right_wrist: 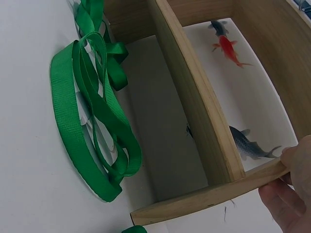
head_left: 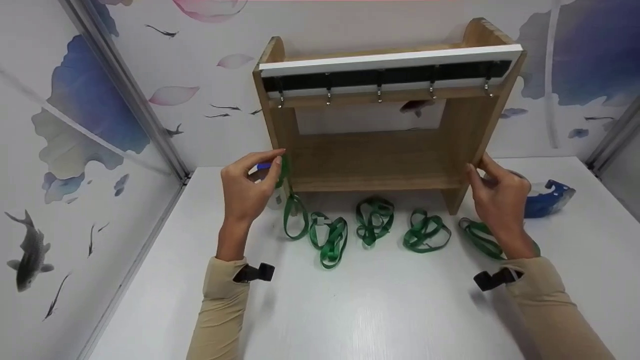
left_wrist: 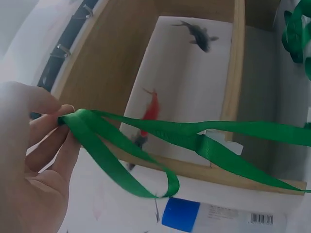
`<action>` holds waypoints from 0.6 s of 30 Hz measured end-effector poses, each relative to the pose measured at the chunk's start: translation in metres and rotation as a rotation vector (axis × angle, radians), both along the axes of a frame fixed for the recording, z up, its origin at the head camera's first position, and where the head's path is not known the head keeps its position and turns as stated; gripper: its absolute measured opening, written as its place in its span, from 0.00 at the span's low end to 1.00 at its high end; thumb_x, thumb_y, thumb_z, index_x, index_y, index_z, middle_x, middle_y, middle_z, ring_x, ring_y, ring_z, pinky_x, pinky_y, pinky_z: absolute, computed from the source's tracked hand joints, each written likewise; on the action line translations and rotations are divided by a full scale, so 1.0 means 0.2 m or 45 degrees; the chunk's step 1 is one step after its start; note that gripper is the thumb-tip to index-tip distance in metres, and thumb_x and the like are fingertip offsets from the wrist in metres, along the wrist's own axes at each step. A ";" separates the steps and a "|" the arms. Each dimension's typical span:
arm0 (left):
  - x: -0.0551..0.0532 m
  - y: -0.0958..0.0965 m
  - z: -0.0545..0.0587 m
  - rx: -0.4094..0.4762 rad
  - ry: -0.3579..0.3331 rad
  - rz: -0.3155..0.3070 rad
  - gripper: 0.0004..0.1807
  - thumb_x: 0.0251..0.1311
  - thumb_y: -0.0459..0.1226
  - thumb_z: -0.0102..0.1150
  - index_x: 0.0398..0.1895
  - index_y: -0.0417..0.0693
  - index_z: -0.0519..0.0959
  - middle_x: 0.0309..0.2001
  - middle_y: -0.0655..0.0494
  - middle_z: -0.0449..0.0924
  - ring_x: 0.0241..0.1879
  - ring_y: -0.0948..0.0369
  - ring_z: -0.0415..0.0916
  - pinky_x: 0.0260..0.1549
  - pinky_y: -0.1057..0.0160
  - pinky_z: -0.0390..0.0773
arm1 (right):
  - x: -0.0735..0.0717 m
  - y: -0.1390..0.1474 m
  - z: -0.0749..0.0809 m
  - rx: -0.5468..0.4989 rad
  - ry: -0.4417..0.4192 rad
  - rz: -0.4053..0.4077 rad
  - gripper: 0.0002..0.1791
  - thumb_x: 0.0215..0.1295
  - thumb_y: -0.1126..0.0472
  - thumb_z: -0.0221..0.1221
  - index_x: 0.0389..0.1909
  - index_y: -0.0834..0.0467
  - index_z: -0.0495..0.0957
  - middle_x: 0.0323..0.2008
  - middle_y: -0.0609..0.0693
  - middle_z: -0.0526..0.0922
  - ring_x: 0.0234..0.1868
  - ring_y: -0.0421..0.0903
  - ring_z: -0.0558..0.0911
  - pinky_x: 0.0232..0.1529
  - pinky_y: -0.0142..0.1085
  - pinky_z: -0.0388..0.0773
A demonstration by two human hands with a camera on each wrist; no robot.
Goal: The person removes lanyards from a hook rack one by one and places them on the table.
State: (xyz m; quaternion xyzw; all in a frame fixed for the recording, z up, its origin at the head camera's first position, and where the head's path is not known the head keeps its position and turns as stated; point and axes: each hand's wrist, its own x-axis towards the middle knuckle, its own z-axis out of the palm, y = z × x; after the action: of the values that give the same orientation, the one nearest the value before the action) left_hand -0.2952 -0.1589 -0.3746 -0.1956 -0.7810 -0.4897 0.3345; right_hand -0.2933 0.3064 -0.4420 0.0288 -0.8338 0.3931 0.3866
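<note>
Head view: our left hand (head_left: 247,192) pinched green webbing strap loop (head_left: 283,172) beside wooden hook rack (head_left: 380,155); right hand (head_left: 500,192) gripped rack's side; hooks (head_left: 380,95) bare, four loops (head_left: 375,220) on white counter (head_left: 350,300).
Left wrist: fingers (left_wrist: 46,121) closed on strap (left_wrist: 184,133).
Right wrist: fingertips (right_wrist: 294,160) clasped panel edge.

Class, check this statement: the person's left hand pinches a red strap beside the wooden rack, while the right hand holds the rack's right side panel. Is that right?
Not quite. The strap pinched by the left hand is green, not red, as the left wrist view shows plainly. The rest stands: the left hand is beside the wooden rack, and the right hand holds the rack's right side panel.
</note>
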 end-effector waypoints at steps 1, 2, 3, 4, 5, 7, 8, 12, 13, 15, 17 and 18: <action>0.00 -0.01 -0.01 0.001 -0.010 0.006 0.10 0.72 0.36 0.70 0.53 0.51 0.92 0.50 0.57 0.94 0.47 0.61 0.91 0.47 0.69 0.90 | 0.00 0.00 0.00 0.000 -0.004 0.001 0.24 0.78 0.56 0.66 0.72 0.51 0.78 0.63 0.57 0.86 0.61 0.59 0.88 0.46 0.10 0.73; -0.01 -0.03 -0.02 0.000 -0.023 0.012 0.10 0.72 0.36 0.70 0.53 0.51 0.92 0.51 0.57 0.94 0.47 0.61 0.91 0.47 0.69 0.90 | 0.00 0.00 0.00 0.001 -0.006 -0.001 0.24 0.78 0.56 0.66 0.72 0.51 0.78 0.63 0.57 0.86 0.62 0.59 0.88 0.46 0.10 0.73; -0.02 -0.04 -0.03 -0.001 -0.035 0.018 0.10 0.72 0.37 0.71 0.53 0.51 0.92 0.51 0.57 0.94 0.48 0.61 0.91 0.48 0.69 0.90 | 0.00 0.00 0.00 0.002 -0.006 -0.005 0.24 0.78 0.56 0.66 0.72 0.51 0.79 0.63 0.57 0.87 0.62 0.59 0.88 0.46 0.10 0.73; -0.02 -0.06 -0.04 0.003 -0.045 0.021 0.10 0.72 0.37 0.71 0.52 0.51 0.92 0.51 0.57 0.94 0.49 0.61 0.91 0.49 0.69 0.89 | 0.00 0.00 0.00 0.001 -0.005 -0.007 0.24 0.78 0.56 0.66 0.72 0.51 0.79 0.63 0.57 0.87 0.62 0.59 0.88 0.46 0.10 0.73; -0.02 -0.08 -0.04 0.011 -0.051 0.021 0.10 0.72 0.37 0.71 0.52 0.50 0.92 0.51 0.57 0.94 0.50 0.61 0.91 0.50 0.69 0.89 | 0.00 0.00 0.00 -0.002 -0.003 -0.006 0.24 0.78 0.57 0.66 0.72 0.50 0.78 0.63 0.57 0.87 0.62 0.59 0.88 0.46 0.10 0.73; -0.02 -0.12 -0.05 0.040 -0.050 0.021 0.10 0.71 0.36 0.71 0.52 0.49 0.92 0.51 0.56 0.94 0.51 0.62 0.90 0.52 0.69 0.89 | -0.01 0.00 0.00 -0.003 0.015 0.004 0.24 0.77 0.58 0.66 0.72 0.52 0.79 0.62 0.58 0.87 0.60 0.59 0.89 0.47 0.10 0.74; -0.02 -0.14 -0.04 0.054 -0.044 0.026 0.10 0.71 0.36 0.71 0.52 0.49 0.92 0.51 0.55 0.94 0.51 0.62 0.90 0.53 0.68 0.89 | -0.01 0.00 -0.01 -0.005 0.022 0.009 0.24 0.77 0.59 0.66 0.72 0.52 0.79 0.62 0.58 0.87 0.60 0.59 0.89 0.47 0.10 0.74; 0.00 -0.23 0.00 0.126 0.007 0.036 0.10 0.71 0.33 0.71 0.51 0.48 0.92 0.50 0.54 0.93 0.52 0.62 0.89 0.57 0.67 0.87 | -0.01 0.00 -0.01 -0.007 0.038 0.027 0.24 0.77 0.60 0.66 0.71 0.54 0.79 0.61 0.59 0.88 0.59 0.59 0.89 0.47 0.10 0.75; 0.01 -0.25 0.01 0.133 0.009 0.029 0.10 0.71 0.32 0.70 0.52 0.48 0.92 0.50 0.53 0.93 0.52 0.61 0.89 0.58 0.67 0.87 | -0.01 0.00 -0.01 -0.010 0.033 0.025 0.24 0.77 0.60 0.66 0.71 0.53 0.79 0.61 0.58 0.88 0.59 0.58 0.89 0.47 0.10 0.75; 0.02 -0.27 0.01 0.133 -0.006 -0.009 0.10 0.72 0.31 0.69 0.52 0.47 0.92 0.49 0.52 0.93 0.52 0.60 0.89 0.59 0.65 0.87 | -0.01 0.00 -0.01 -0.012 0.023 0.021 0.24 0.77 0.59 0.66 0.71 0.51 0.79 0.61 0.57 0.88 0.60 0.58 0.89 0.47 0.10 0.74; 0.03 -0.29 -0.01 0.104 -0.074 -0.062 0.09 0.73 0.32 0.68 0.52 0.47 0.91 0.49 0.52 0.92 0.52 0.59 0.90 0.58 0.66 0.87 | -0.01 0.00 -0.01 -0.012 0.014 0.013 0.24 0.78 0.58 0.66 0.72 0.51 0.79 0.62 0.57 0.87 0.61 0.58 0.89 0.48 0.10 0.74; 0.03 -0.28 -0.03 0.077 -0.122 -0.087 0.09 0.73 0.32 0.68 0.52 0.48 0.91 0.50 0.52 0.92 0.52 0.59 0.90 0.58 0.66 0.87 | 0.00 0.00 0.00 -0.015 0.009 0.010 0.24 0.78 0.58 0.66 0.72 0.51 0.79 0.62 0.57 0.87 0.61 0.58 0.89 0.48 0.10 0.74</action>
State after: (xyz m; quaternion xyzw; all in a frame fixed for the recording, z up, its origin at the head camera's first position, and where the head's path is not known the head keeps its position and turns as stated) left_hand -0.2882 -0.2157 -0.3802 -0.1883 -0.7738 -0.5332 0.2854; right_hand -0.2943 0.3066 -0.4429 0.0312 -0.8299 0.3993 0.3883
